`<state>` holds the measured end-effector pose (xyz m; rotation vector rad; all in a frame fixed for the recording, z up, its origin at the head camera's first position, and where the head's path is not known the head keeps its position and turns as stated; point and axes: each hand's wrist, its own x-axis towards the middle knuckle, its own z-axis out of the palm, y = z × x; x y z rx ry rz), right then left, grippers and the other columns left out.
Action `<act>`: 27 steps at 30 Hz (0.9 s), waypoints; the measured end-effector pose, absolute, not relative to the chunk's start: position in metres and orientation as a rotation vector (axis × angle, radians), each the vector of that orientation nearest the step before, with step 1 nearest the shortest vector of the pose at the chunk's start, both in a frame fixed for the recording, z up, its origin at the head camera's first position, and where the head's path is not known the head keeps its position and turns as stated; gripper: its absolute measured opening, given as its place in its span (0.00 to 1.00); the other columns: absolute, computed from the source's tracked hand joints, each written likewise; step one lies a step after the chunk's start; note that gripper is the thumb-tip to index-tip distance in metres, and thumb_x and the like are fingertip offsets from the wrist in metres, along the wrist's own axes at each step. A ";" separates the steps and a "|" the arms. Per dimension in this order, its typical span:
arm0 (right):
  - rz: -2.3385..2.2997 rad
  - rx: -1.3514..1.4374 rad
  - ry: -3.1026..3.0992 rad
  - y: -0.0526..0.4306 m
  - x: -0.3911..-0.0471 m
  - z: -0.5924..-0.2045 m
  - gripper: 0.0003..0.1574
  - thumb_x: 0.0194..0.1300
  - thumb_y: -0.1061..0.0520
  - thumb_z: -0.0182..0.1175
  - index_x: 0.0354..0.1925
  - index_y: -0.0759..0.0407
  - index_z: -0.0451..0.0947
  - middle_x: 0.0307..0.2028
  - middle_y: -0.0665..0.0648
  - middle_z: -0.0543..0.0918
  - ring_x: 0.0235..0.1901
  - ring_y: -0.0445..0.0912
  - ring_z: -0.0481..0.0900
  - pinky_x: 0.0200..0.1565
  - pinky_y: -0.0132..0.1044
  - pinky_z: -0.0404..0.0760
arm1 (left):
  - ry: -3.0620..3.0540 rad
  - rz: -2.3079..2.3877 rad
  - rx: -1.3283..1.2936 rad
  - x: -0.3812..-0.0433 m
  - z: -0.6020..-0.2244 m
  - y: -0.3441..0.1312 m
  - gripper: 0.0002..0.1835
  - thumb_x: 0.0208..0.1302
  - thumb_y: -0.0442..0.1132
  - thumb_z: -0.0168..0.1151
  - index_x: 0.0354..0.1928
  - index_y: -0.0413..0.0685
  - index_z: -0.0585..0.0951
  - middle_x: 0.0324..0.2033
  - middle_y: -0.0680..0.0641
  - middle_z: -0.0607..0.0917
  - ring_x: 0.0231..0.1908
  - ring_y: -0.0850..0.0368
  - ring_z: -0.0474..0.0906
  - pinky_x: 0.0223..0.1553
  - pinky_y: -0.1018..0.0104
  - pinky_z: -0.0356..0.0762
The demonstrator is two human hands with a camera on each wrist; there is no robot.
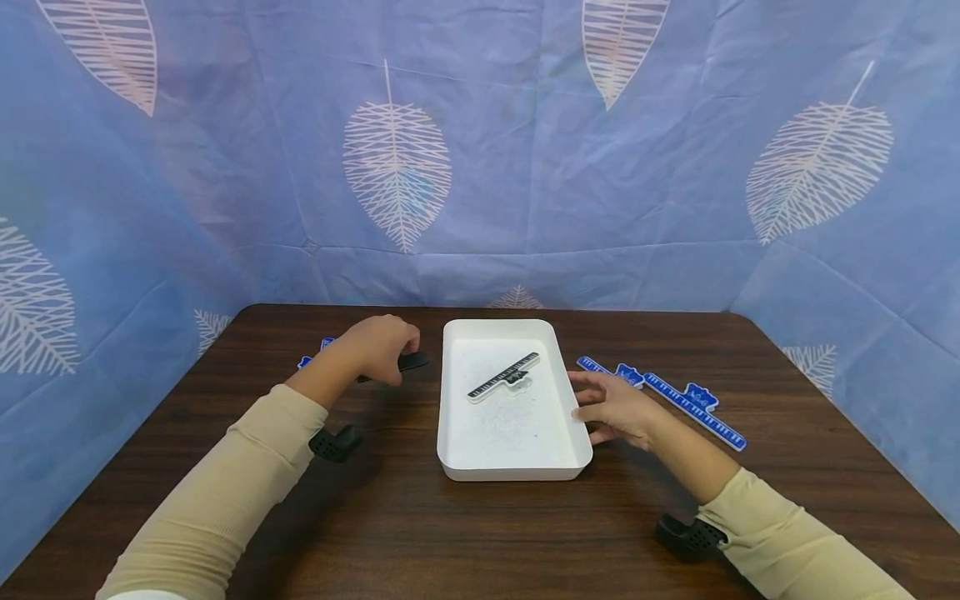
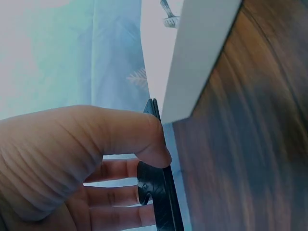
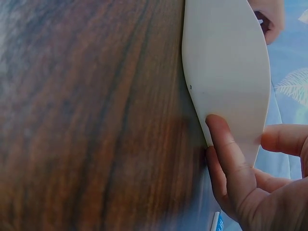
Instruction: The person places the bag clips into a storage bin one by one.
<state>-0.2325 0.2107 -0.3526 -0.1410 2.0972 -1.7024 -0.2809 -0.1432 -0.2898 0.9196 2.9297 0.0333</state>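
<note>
My left hand (image 1: 375, 346), to the left of the white tray (image 1: 513, 475), pinches a long black clip (image 1: 412, 362) between thumb and fingers. In the left wrist view, the thumb presses one face of the black clip (image 2: 169, 199), with the other fingers behind its cut-out grip. My right hand (image 1: 618, 408) holds the tray's right side. Its thumb sits at the rim and its fingers lie on the outer wall (image 3: 226, 72) in the right wrist view. Inside the tray rests a black-and-white clip (image 1: 504, 377) with a piano-key pattern, lying diagonally.
Two blue piano-key clips lie right of the tray, one (image 1: 693, 408) beyond the right forearm, the other (image 1: 592, 364) partly behind the hand. Another blue piece (image 1: 304, 362) peeks out behind the left wrist. A blue leaf-print cloth (image 1: 480, 208) hangs behind the dark wooden table (image 1: 420, 542).
</note>
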 end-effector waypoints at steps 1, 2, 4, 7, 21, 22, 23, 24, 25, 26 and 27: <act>-1.704 -0.134 2.098 0.210 -0.233 -0.353 0.42 0.57 0.70 0.53 0.66 0.60 0.49 0.54 0.72 0.66 0.41 0.57 0.77 0.33 0.51 0.78 | 2.931 0.034 0.932 -0.281 -0.289 -0.142 0.16 0.38 0.33 0.65 0.35 0.48 0.76 0.26 0.53 0.73 0.26 0.57 0.65 0.27 0.64 0.66; -1.705 -0.131 2.098 0.210 -0.233 -0.352 0.42 0.56 0.70 0.53 0.66 0.60 0.49 0.54 0.72 0.65 0.41 0.57 0.77 0.33 0.51 0.78 | 2.931 0.039 0.948 -0.281 -0.287 -0.140 0.16 0.38 0.33 0.65 0.34 0.48 0.76 0.25 0.53 0.72 0.26 0.57 0.65 0.27 0.64 0.65; -1.706 -0.127 2.099 0.210 -0.232 -0.352 0.42 0.56 0.71 0.53 0.65 0.60 0.49 0.54 0.72 0.66 0.40 0.57 0.77 0.33 0.51 0.78 | 2.933 0.043 0.972 -0.280 -0.285 -0.137 0.15 0.38 0.32 0.64 0.32 0.48 0.75 0.24 0.54 0.72 0.25 0.57 0.65 0.26 0.65 0.65; -1.712 -0.118 2.093 0.210 -0.232 -0.353 0.42 0.56 0.71 0.54 0.65 0.60 0.49 0.53 0.71 0.66 0.40 0.57 0.77 0.33 0.51 0.78 | 2.929 0.048 0.986 -0.280 -0.282 -0.131 0.14 0.38 0.32 0.63 0.33 0.49 0.75 0.24 0.54 0.73 0.24 0.58 0.65 0.25 0.66 0.64; -1.711 -0.140 2.093 0.210 -0.230 -0.351 0.42 0.56 0.70 0.54 0.66 0.61 0.49 0.54 0.72 0.66 0.40 0.58 0.77 0.34 0.52 0.77 | 2.902 0.041 0.931 -0.282 -0.268 -0.089 0.21 0.41 0.37 0.65 0.43 0.53 0.76 0.25 0.55 0.76 0.25 0.57 0.69 0.23 0.66 0.69; -1.711 -0.141 2.089 0.210 -0.230 -0.351 0.42 0.56 0.70 0.54 0.66 0.61 0.49 0.54 0.72 0.65 0.41 0.58 0.77 0.34 0.52 0.77 | 2.898 0.043 0.930 -0.283 -0.267 -0.086 0.21 0.41 0.37 0.65 0.43 0.53 0.76 0.26 0.55 0.76 0.26 0.57 0.69 0.24 0.66 0.69; -1.714 -0.139 2.086 0.210 -0.230 -0.350 0.42 0.56 0.70 0.54 0.66 0.61 0.49 0.54 0.72 0.65 0.41 0.58 0.77 0.34 0.52 0.77 | 2.894 0.049 0.933 -0.284 -0.267 -0.084 0.21 0.41 0.37 0.64 0.43 0.53 0.76 0.27 0.56 0.76 0.27 0.58 0.69 0.24 0.66 0.69; -1.715 -0.137 2.084 0.210 -0.230 -0.350 0.42 0.56 0.70 0.55 0.66 0.60 0.49 0.54 0.72 0.65 0.41 0.57 0.77 0.34 0.52 0.77 | 2.890 0.048 0.938 -0.286 -0.267 -0.082 0.21 0.41 0.37 0.64 0.43 0.53 0.76 0.29 0.56 0.76 0.28 0.58 0.69 0.25 0.66 0.69; -1.715 -0.137 2.085 0.210 -0.230 -0.350 0.42 0.56 0.70 0.55 0.66 0.60 0.49 0.54 0.72 0.66 0.41 0.57 0.77 0.34 0.52 0.77 | 2.885 0.049 0.940 -0.287 -0.267 -0.080 0.21 0.42 0.38 0.64 0.43 0.54 0.76 0.30 0.56 0.76 0.29 0.59 0.69 0.26 0.66 0.69; -1.715 -0.134 2.088 0.210 -0.230 -0.350 0.43 0.56 0.70 0.55 0.66 0.60 0.49 0.54 0.72 0.66 0.41 0.57 0.77 0.33 0.51 0.78 | 2.882 0.050 0.937 -0.288 -0.266 -0.078 0.20 0.42 0.38 0.64 0.43 0.54 0.76 0.31 0.56 0.76 0.30 0.59 0.70 0.27 0.67 0.69; -1.716 -0.134 2.088 0.210 -0.230 -0.350 0.43 0.56 0.70 0.55 0.66 0.60 0.49 0.54 0.72 0.66 0.41 0.57 0.77 0.33 0.51 0.78 | 2.881 0.051 0.929 -0.290 -0.267 -0.076 0.20 0.42 0.38 0.64 0.43 0.55 0.76 0.32 0.56 0.76 0.31 0.60 0.70 0.27 0.67 0.70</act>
